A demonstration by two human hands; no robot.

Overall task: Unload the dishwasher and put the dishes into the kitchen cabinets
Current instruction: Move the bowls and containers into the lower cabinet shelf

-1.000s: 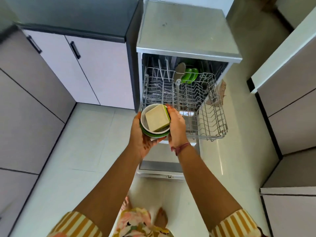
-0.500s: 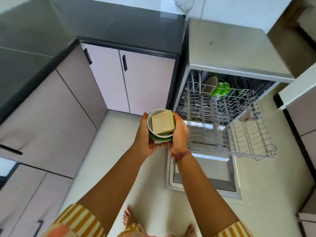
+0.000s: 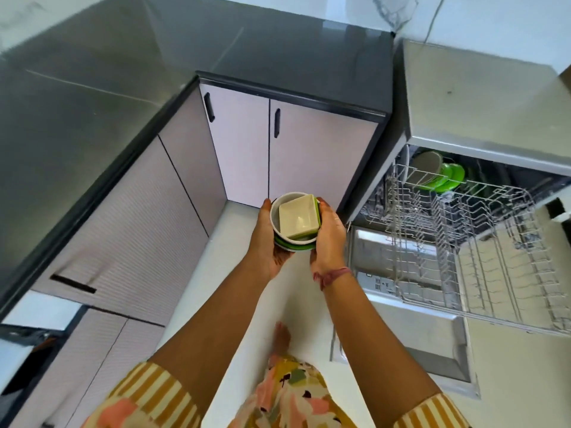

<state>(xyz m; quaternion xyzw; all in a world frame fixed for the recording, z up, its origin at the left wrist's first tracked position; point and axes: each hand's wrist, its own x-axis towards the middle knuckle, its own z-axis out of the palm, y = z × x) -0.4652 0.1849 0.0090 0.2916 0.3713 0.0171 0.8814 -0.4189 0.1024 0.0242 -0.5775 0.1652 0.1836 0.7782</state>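
I hold a stack of bowls (image 3: 297, 220) in front of me at about waist height: a square cream bowl sits inside a round white bowl, with green dishes beneath. My left hand (image 3: 269, 239) cups the stack from the left and below. My right hand (image 3: 329, 239) grips its right side. The dishwasher (image 3: 482, 97) stands open on the right, its wire rack (image 3: 500, 257) pulled out. Green bowls (image 3: 448, 177) and a grey dish (image 3: 428, 165) remain at the rack's back.
Closed pale cabinet doors (image 3: 268, 156) with black handles lie straight ahead under a dark countertop (image 3: 185, 57). More cabinet fronts (image 3: 123, 236) run along the left. The lowered dishwasher door (image 3: 401, 329) juts over the floor to my right. My feet stand on pale tile.
My view has swung left, away from the dishwasher toward the corner cabinets. Both hands have kept the bowl stack between them, now further from the rack.
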